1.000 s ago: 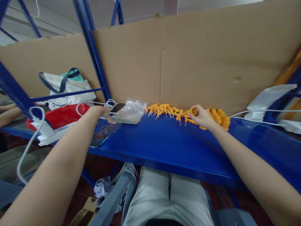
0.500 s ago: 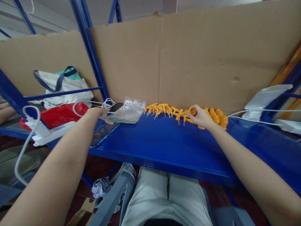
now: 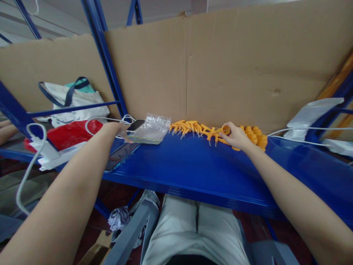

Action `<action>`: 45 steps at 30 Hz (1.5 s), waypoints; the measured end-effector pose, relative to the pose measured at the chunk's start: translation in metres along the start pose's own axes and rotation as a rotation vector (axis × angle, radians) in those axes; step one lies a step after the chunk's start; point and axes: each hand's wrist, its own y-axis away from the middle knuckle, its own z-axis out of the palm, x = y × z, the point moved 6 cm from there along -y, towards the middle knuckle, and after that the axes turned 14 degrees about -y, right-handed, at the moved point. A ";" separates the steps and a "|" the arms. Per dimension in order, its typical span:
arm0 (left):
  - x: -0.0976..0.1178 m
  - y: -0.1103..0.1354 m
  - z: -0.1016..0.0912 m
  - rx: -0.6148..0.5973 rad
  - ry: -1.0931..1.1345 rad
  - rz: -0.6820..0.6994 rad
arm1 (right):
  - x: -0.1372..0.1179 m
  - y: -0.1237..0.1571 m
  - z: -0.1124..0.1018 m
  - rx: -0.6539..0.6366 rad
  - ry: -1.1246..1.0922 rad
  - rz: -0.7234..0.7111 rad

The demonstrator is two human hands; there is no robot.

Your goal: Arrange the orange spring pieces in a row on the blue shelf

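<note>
My right hand (image 3: 237, 137) has its fingers closed around an orange cup-like plastic piece (image 3: 225, 129), its round opening facing me. Just right of that hand, several similar orange ribbed pieces (image 3: 255, 137) stand grouped together. To its left lies a row of orange-handled corkscrews (image 3: 190, 127) with metal spirals pointing toward me. My left hand (image 3: 121, 131) reaches to the left edge of a stack of clear plastic bags (image 3: 150, 134), thumb and fingers apart. Whether it touches the bags I cannot tell. A dark phone (image 3: 136, 125) lies beside its fingertips, and a dark tablet-like device (image 3: 121, 156) lies below it.
The blue shelf (image 3: 176, 165) runs across, backed by a tall cardboard sheet (image 3: 234, 66). At left are a white power strip (image 3: 59, 156), a red plastic bag (image 3: 74, 134) and a cloth tote (image 3: 79, 103). White cables (image 3: 298, 129) and a translucent white object (image 3: 306, 117) are at right.
My left hand has shifted slightly up and left, away from the tablet-like device. My right hand stays in place with the orange piece.
</note>
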 end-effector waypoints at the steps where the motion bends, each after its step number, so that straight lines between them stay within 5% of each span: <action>1: 0.001 0.003 0.001 -0.081 -0.023 -0.014 | 0.000 0.000 0.000 0.000 0.003 0.000; 4: 0.010 0.009 -0.005 -0.188 -0.054 -0.014 | -0.001 0.000 0.000 0.007 0.000 0.007; 8: 0.049 0.000 -0.034 -0.042 0.004 0.141 | -0.001 -0.001 -0.002 0.031 -0.029 0.011; 15: 0.181 0.013 -0.097 0.347 0.224 0.437 | 0.000 -0.002 -0.005 0.088 -0.107 0.032; 19: 0.256 0.031 -0.109 0.443 0.398 0.607 | 0.000 -0.005 -0.007 0.131 -0.306 0.042; 22: 0.292 0.034 -0.106 0.493 0.444 0.609 | -0.004 -0.008 -0.006 0.107 -0.517 0.025; 28: 0.302 0.036 -0.098 0.611 0.391 0.359 | -0.009 -0.009 -0.001 0.032 -0.625 0.114; 38: 0.299 0.043 -0.091 0.586 0.164 0.284 | -0.001 -0.010 0.001 -0.048 -0.602 0.334; 45: 0.294 0.041 -0.086 0.561 0.166 0.299 | -0.003 -0.011 0.003 -0.145 -0.426 0.139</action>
